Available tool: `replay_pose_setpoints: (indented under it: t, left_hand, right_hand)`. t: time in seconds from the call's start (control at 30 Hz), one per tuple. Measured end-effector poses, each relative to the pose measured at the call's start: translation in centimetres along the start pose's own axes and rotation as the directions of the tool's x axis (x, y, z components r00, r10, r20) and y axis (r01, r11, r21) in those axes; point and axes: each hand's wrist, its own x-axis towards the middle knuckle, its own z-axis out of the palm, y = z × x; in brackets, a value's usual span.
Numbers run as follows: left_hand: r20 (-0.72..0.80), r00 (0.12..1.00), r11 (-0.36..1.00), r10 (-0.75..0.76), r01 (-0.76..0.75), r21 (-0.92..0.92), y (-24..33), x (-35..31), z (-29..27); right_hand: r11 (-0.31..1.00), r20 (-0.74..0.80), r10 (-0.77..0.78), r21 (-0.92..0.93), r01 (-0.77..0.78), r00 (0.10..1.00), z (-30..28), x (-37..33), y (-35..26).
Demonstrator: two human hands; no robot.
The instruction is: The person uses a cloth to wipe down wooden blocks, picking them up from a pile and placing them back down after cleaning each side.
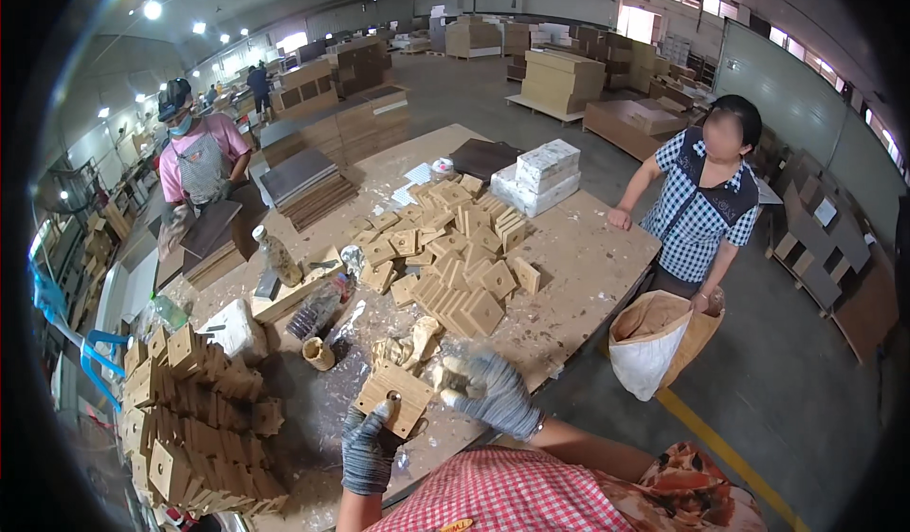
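Note:
My left hand (370, 449), in a grey knit glove, is closed on a square wooden block (409, 392) with a round hole in it. Its thumb presses on the face beside the hole. Just right of the block is my right hand (498, 394), gloved the same way. Motion blurs its fingers, so I cannot make out whether they hold anything. Crumpled pale cloth (417, 338) lies right behind the block. Farther back, similar holed wooden blocks (455, 257) lie heaped on the worktable (578, 247). More such blocks (190, 428) are stacked in rows at the near left.
A small cup (318, 353), a plastic bottle (277, 255) and a white-wrapped block (237, 331) stand left of the heap. White packages (536, 176) sit at the back. At the table's right, a person (706, 191) holds a large sack (649, 342). Another person (204, 157) works at the far left.

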Motion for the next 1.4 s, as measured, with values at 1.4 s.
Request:
replay_pose_setpoints:
  t: [1.4]
  left_hand:
    - [0.044,0.981,0.906,0.187,-0.189,0.378,-0.9,-1.3,-0.6]
  right_hand:
    - [0.993,0.048,0.092,0.074,-0.095,0.995,-1.0,-0.8,-2.8]
